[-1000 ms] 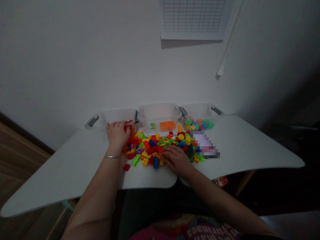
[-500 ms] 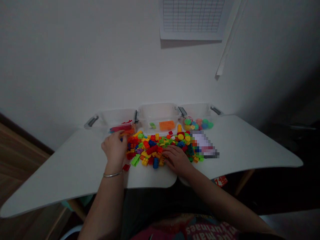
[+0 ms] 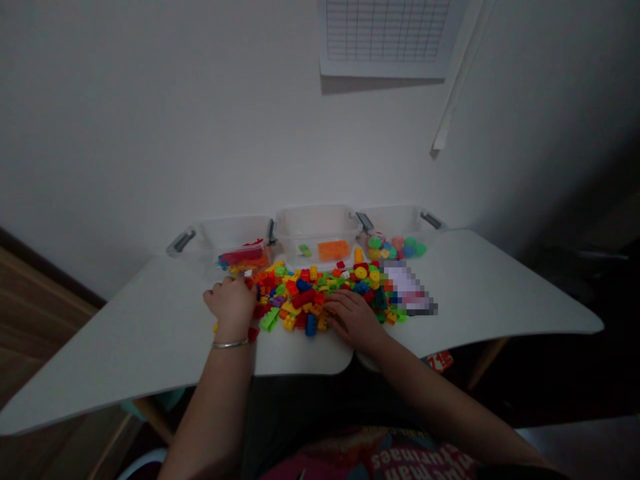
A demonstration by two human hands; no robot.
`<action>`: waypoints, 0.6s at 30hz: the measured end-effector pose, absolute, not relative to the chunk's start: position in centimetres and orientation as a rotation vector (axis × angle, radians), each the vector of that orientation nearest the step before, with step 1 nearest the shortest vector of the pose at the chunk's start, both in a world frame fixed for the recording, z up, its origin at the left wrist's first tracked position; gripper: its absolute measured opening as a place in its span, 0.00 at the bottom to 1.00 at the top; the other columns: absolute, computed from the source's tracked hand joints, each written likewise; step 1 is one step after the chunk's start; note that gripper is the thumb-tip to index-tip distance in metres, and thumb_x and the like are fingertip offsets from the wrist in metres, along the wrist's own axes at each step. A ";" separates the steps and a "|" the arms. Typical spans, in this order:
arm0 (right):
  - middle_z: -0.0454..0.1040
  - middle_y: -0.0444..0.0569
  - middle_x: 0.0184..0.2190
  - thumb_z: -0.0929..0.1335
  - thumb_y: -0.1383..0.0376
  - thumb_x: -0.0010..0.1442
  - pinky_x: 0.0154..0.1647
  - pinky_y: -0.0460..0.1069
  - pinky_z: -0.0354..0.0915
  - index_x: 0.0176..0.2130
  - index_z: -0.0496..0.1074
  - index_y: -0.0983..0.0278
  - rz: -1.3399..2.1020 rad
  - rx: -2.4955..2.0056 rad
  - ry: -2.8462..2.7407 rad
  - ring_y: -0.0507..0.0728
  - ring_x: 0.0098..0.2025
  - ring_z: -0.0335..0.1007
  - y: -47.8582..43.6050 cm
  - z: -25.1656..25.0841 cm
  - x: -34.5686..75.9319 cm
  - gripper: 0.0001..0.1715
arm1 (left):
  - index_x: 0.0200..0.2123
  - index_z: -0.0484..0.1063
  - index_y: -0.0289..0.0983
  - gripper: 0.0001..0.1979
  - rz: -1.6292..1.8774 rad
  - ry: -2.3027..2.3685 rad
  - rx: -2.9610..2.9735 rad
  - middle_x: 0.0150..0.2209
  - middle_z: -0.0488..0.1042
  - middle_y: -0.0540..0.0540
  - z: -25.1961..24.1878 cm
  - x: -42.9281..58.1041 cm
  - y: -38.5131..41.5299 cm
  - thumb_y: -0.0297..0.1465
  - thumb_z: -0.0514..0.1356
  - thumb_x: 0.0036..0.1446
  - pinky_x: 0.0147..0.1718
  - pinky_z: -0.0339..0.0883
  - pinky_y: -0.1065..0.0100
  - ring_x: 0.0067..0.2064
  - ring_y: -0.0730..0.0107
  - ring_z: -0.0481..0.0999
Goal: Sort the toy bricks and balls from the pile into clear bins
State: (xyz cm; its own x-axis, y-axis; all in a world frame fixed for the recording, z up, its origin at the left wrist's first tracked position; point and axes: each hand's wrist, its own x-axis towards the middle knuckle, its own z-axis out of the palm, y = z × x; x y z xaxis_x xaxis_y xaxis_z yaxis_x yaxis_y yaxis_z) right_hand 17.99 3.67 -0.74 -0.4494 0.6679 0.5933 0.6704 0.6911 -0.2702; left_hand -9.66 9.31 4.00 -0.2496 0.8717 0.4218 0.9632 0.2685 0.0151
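Observation:
A loose heap of toy building bricks (image 3: pixel 303 301) in red, yellow, green, blue and orange covers the middle of the table. At its left edge is my left hand (image 3: pixel 230 307), back upward, with a bangle on the wrist. Its fingers curl down and their tips are hidden, so what they pinch cannot be made out. A small white brick (image 3: pixel 249 273) shows just beyond it, and a red brick (image 3: pixel 253 334) lies by the wrist. My right hand (image 3: pixel 354 320) rests on the heap's near right side, its fingers stretched over the bricks and apart.
Three clear bins stand against the wall: the left bin (image 3: pixel 233 230) holds red, orange and blue pieces, the middle bin (image 3: pixel 317 220) an orange block and a green piece, the right bin (image 3: pixel 395 219) round coloured pieces. A pixelated flat item (image 3: pixel 407 287) lies right of the heap.
My left hand has drawn back from beside the left bin toward me. A yellow bit and the white brick have come into sight near it. My right hand has stayed put.

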 end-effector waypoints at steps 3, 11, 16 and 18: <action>0.75 0.52 0.51 0.67 0.66 0.61 0.62 0.61 0.62 0.49 0.73 0.62 -0.018 -1.010 -2.210 0.61 0.56 0.66 3.7 -0.7 18.0 0.16 | 0.39 0.78 0.34 0.18 -0.378 -2.218 -1.667 0.40 0.76 0.31 3.8 -9.5 9.4 0.38 0.54 0.55 0.40 0.60 0.51 0.43 0.44 0.74; 0.75 0.53 0.51 0.67 0.66 0.62 0.61 0.62 0.62 0.50 0.73 0.61 -0.004 -1.004 -2.209 0.61 0.56 0.66 3.7 -0.7 17.9 0.16 | 0.41 0.77 0.35 0.18 -0.439 -2.198 -1.661 0.40 0.77 0.32 3.4 -10.0 9.8 0.38 0.51 0.59 0.39 0.60 0.53 0.43 0.46 0.73; 0.75 0.52 0.51 0.67 0.66 0.61 0.61 0.62 0.62 0.50 0.73 0.61 -0.011 -1.014 -2.216 0.61 0.56 0.66 3.7 -0.7 17.9 0.16 | 0.40 0.77 0.36 0.18 -0.505 -2.201 -1.663 0.42 0.77 0.34 3.7 -10.0 9.7 0.37 0.49 0.62 0.40 0.60 0.53 0.43 0.47 0.73; 0.75 0.52 0.51 0.67 0.67 0.61 0.61 0.61 0.62 0.50 0.73 0.62 -0.015 -1.019 -2.217 0.61 0.56 0.66 3.7 -0.7 17.9 0.16 | 0.41 0.77 0.36 0.18 -0.537 -2.200 -1.686 0.42 0.77 0.35 3.9 -9.9 9.6 0.37 0.49 0.62 0.40 0.60 0.53 0.44 0.47 0.73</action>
